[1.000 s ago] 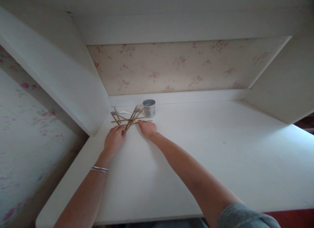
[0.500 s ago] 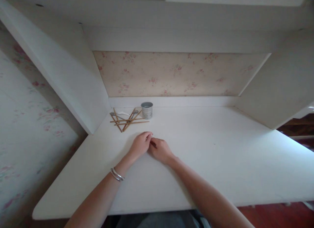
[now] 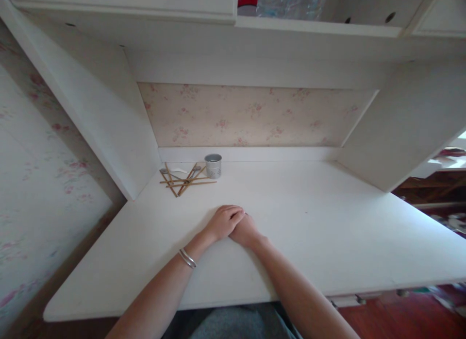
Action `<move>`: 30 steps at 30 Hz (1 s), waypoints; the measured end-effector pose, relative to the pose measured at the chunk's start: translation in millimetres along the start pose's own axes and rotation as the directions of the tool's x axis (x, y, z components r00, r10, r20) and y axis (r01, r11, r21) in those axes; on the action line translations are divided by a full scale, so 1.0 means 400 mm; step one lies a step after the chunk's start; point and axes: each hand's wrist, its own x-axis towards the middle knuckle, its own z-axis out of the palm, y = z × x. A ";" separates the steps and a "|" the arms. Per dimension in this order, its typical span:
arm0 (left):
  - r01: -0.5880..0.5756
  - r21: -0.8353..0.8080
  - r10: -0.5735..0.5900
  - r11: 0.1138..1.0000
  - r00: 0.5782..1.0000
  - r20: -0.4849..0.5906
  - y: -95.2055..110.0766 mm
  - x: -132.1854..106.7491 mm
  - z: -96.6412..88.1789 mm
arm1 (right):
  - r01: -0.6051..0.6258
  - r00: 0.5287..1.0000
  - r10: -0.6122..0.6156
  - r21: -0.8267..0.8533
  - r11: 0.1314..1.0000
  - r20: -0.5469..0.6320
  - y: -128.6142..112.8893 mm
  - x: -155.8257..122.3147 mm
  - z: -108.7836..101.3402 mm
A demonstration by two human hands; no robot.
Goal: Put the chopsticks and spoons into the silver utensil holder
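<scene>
My left hand [image 3: 224,221], with silver bangles [image 3: 187,259] at its wrist, lies on top of my right hand [image 3: 246,231]. Its fingers are closed together over the right hand's fingers, which are hidden underneath. Both hands rest on the white desk, holding no object that I can see. Beyond them, to the left, several wooden chopsticks [image 3: 198,183] lie crossed in a loose pile. Among them are a white spoon [image 3: 179,170] and metal spoons, one with its bowl [image 3: 197,168] near the cup. A grey metal cup [image 3: 213,168] with small holes stands upright beside the pile.
The white desk [image 3: 291,242] is bounded by a left side panel [image 3: 109,110] and a right panel [image 3: 393,125]. Overhead runs a shelf [image 3: 316,30] holding clear plastic bottles [image 3: 287,4]. A low ledge [image 3: 273,153] runs along the back.
My left hand has moved over my right hand, covering its fingers; before, the two met at the fingertips. The view has tilted up slightly, bringing the bottles on the shelf into sight.
</scene>
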 end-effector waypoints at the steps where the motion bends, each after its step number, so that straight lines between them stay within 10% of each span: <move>1: 0.002 -0.017 -0.002 1.000 1.000 -0.001 -0.003 -0.001 -0.002 | 0.001 1.000 -0.001 -0.004 1.000 0.003 -0.003 -0.001 -0.005; 30: 0.123 -0.034 -0.124 0.992 0.992 -0.031 -0.047 0.004 0.002 | -0.059 0.992 0.065 -0.056 0.997 0.107 -0.019 0.004 -0.057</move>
